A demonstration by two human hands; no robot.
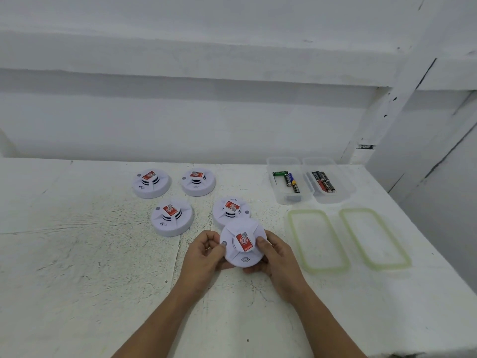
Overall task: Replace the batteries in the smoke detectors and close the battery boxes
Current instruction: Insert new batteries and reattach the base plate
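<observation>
Four white round plastic smoke detectors [172, 217] with red stickers lie face-up on the white painted table [77, 254], left and centre. A fifth such detector [242, 246] is gripped at its rim by the left hand [206, 251], just in front of the nearest one, and at the opposite rim by the right hand [277, 250]. If twisted hard, it could be dropped or knocked into that neighbour. Loose batteries [291, 182] are kept in two clear plastic tubs [289, 198], lids off, at right; old and new cells could be mixed.
</observation>
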